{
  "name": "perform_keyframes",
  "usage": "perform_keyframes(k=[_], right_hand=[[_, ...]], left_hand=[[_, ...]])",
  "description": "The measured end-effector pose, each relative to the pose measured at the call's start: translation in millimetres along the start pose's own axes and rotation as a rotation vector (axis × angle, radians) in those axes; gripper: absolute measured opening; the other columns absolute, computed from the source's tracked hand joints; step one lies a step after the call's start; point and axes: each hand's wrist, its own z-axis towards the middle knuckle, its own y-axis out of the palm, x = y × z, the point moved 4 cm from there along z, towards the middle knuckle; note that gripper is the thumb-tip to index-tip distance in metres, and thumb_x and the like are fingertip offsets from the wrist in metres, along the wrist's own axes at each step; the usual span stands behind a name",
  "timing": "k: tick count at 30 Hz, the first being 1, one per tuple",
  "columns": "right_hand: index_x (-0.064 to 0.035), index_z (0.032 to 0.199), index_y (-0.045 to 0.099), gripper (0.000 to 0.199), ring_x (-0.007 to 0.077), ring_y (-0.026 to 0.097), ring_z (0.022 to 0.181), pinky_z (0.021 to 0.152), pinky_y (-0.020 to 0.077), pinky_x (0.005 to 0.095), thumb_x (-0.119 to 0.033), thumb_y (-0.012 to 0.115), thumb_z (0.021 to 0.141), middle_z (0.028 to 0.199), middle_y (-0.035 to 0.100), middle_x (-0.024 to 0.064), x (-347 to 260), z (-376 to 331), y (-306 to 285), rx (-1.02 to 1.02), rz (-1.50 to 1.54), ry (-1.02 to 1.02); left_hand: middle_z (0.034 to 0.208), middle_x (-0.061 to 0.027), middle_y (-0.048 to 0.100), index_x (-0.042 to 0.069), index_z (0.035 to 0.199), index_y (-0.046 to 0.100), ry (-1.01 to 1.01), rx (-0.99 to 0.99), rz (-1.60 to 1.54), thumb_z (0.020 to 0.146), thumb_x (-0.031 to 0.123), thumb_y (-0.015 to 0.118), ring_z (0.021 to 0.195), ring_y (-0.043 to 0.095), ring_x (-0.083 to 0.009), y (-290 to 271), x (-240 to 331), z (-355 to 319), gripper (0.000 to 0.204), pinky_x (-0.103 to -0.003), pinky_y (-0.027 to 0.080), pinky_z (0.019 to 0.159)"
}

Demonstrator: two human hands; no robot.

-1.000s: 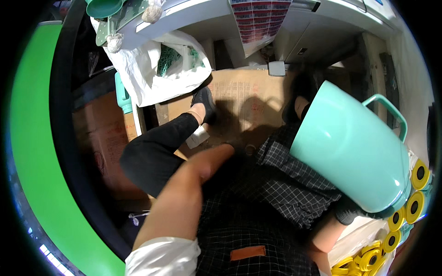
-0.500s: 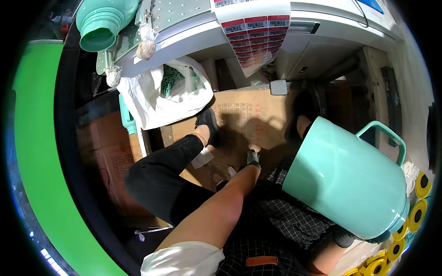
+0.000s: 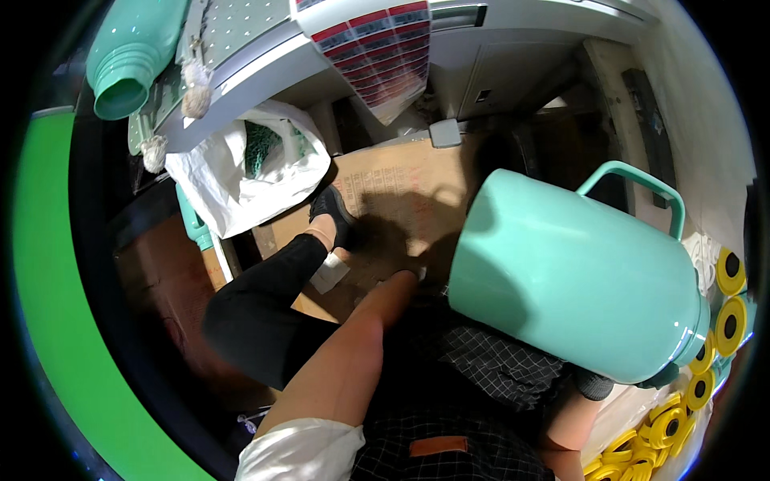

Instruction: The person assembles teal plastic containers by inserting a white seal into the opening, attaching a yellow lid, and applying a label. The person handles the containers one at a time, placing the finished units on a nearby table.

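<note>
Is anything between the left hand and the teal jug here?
Nothing visible. The left hand reaches down right beside the teal jug, its fingers lost in shadow at the jug's edge, so contact cannot be told. The gloved right hand sits under the jug.

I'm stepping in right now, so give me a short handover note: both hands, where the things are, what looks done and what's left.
Left hand: reaching down between the knees toward the cardboard on the floor; its fingers are hidden, holding nothing visible.
Right hand: gloved, under the big mint-green jug, which lies tilted on the lap, handle up.
Yellow discs are piled at the right.
Done: jug is in hand. Left: whatever the left hand is reaching for.
</note>
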Motion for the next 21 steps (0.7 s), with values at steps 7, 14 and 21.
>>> perform_keyframes(k=[7, 14, 21], right_hand=[[-0.0050, 0.150, 0.044, 0.085, 0.0350, 0.054, 0.134, 0.114, 0.0437, 0.0504, -0.056, 0.066, 0.085, 0.147, 0.054, 0.0165, 0.6, -1.3, -1.0, 0.002, -0.010, 0.006], [-0.0044, 0.149, 0.045, 0.086, 0.0348, 0.055, 0.133, 0.113, 0.0445, 0.0502, -0.054, 0.069, 0.084, 0.146, 0.055, 0.0167, -0.3, -1.4, 1.5, -0.021, -0.005, 0.005], [-0.0037, 0.148, 0.046, 0.086, 0.0347, 0.056, 0.131, 0.112, 0.0453, 0.0499, -0.053, 0.072, 0.082, 0.145, 0.055, 0.0170, -0.2, -4.3, 1.2, -0.019, -0.010, 0.000]], left_hand=[[0.155, -0.0081, 0.048, 0.020, 0.153, 0.047, -0.005, 0.025, -0.067, 0.099, 0.045, 0.057, 0.138, 0.049, -0.0315, -22.9, -11.3, -5.7, 0.060, -0.052, 0.045, 0.107], [0.152, -0.0096, 0.050, 0.019, 0.151, 0.048, -0.032, -0.036, 0.007, 0.099, 0.045, 0.058, 0.135, 0.050, -0.0326, 2.0, -2.9, -9.4, 0.059, -0.052, 0.045, 0.107], [0.150, -0.0111, 0.051, 0.018, 0.150, 0.049, -0.009, -0.028, -0.021, 0.098, 0.044, 0.059, 0.133, 0.052, -0.0336, -2.2, 7.9, 0.2, 0.059, -0.053, 0.045, 0.106]])
